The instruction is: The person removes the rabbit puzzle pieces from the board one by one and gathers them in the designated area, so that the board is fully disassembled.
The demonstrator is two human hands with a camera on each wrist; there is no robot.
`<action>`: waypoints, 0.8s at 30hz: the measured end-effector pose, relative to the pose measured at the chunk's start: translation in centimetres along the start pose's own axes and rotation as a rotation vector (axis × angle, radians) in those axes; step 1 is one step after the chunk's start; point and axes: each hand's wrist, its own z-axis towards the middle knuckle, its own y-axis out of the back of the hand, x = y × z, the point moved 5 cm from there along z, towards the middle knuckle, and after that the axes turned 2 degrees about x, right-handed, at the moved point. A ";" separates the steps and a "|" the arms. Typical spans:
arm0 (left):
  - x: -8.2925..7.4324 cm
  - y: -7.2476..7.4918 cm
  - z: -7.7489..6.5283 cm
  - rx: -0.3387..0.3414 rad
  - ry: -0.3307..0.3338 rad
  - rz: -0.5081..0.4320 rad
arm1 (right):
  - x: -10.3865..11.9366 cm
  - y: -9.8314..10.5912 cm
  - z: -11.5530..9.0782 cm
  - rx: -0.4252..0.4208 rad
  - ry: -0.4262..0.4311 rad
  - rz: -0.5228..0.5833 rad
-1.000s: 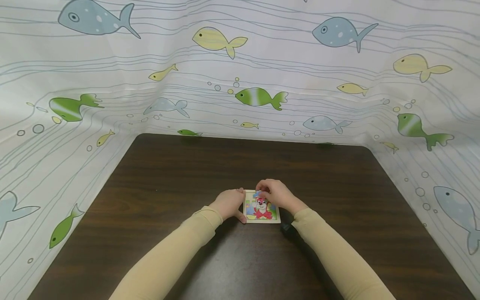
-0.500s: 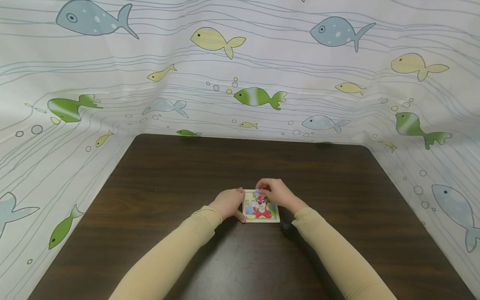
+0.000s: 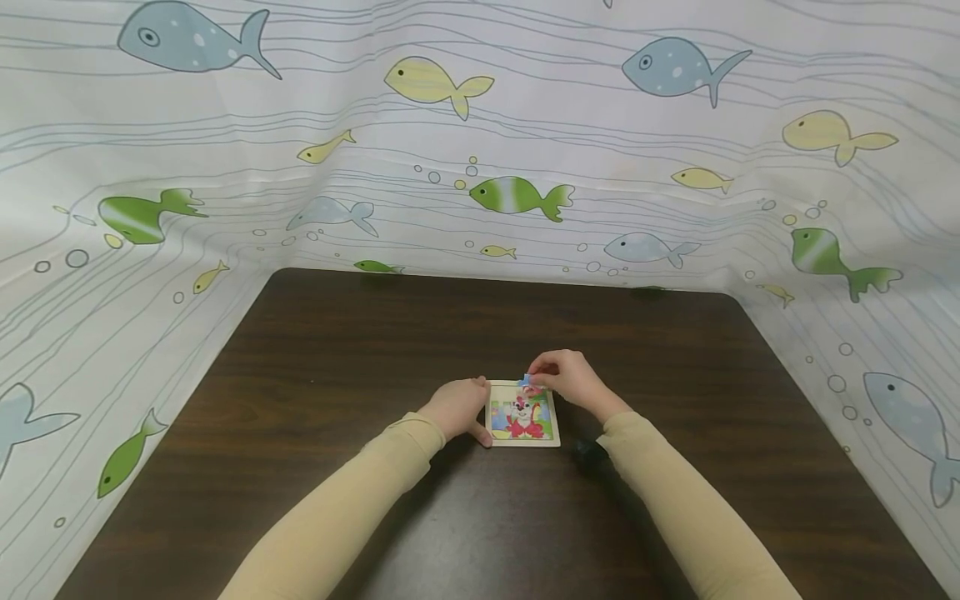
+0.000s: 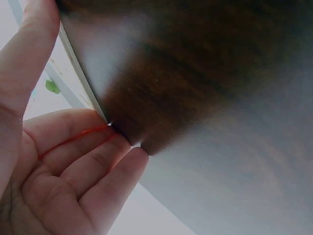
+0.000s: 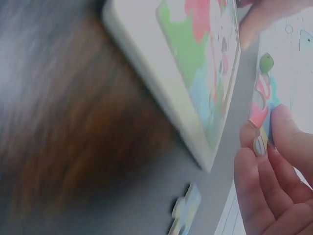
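Observation:
A small jigsaw puzzle tray (image 3: 525, 443) with a pale wooden rim lies mid-table, showing a red-and-white cartoon animal. My left hand (image 3: 457, 407) holds its left side, thumb at the near corner and fingers at the far one. In the left wrist view, fingertips (image 4: 102, 120) meet the rim's corner. Between thumb and fingers, my right hand (image 3: 573, 382) pinches a blue-and-red puzzle piece (image 3: 527, 380) over the tray's far edge. The right wrist view shows this piece tilted on edge, away from the tray.
Another loose puzzle piece (image 5: 187, 209) lies on the table beside the tray's corner in the right wrist view. Fish-printed white sheeting (image 3: 420, 200) rises around the back and sides of the dark wooden table (image 3: 360, 350).
My right hand has moved right and slightly away from me, lifting the pinched piece from over the picture to the tray's far edge. The left hand and tray stay put.

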 end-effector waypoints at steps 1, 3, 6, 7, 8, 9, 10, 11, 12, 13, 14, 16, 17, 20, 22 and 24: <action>0.0 0.0 0.0 0.000 0.000 0.004 | -0.2 0.2 -0.1 -0.002 -0.006 -0.001; 0.0 0.0 -0.1 0.000 -0.002 0.013 | -0.6 0.5 -0.2 -0.001 -0.029 -0.007; -0.1 0.1 -0.1 0.001 -0.003 0.016 | -1.1 0.8 -0.5 0.003 -0.064 -0.005; -0.1 0.1 -0.2 0.003 -0.003 0.014 | -1.3 0.9 -0.6 0.004 -0.070 -0.006; -0.1 0.1 -0.2 0.004 -0.003 0.012 | -1.4 1.0 -0.7 0.006 -0.076 -0.008; -0.1 0.1 -0.2 0.004 -0.003 0.009 | -1.5 1.1 -0.8 0.006 -0.083 -0.006; -0.1 0.1 -0.2 0.002 -0.003 0.008 | -1.7 1.2 -0.8 0.007 -0.084 -0.006; -0.1 0.1 -0.2 0.002 -0.002 0.008 | -1.9 1.3 -0.9 0.009 -0.087 -0.004; -0.1 0.1 -0.2 0.003 0.000 0.008 | -2.0 1.4 -1.0 0.008 -0.086 -0.007; 0.0 0.1 -0.2 0.003 0.002 0.008 | -2.2 1.5 -1.0 0.007 -0.086 -0.005; 0.0 0.1 -0.2 0.003 0.004 0.008 | -2.3 1.6 -1.1 0.007 -0.088 -0.003; 0.0 0.1 -0.2 0.005 0.007 0.008 | -2.7 1.9 -1.3 0.002 -0.087 -0.007; 0.0 0.1 -0.2 0.004 0.005 0.009 | -2.9 2.1 -1.4 -0.003 -0.086 -0.011; -0.1 0.1 -0.2 0.000 -0.002 0.008 | -3.5 2.7 -1.7 -0.011 -0.090 -0.023; -0.1 0.1 -0.2 -0.005 -0.008 0.008 | -3.9 3.0 -1.9 -0.013 -0.100 -0.026; -0.1 0.1 -0.2 -0.003 -0.009 0.006 | -4.3 3.2 -2.2 -0.009 -0.113 -0.022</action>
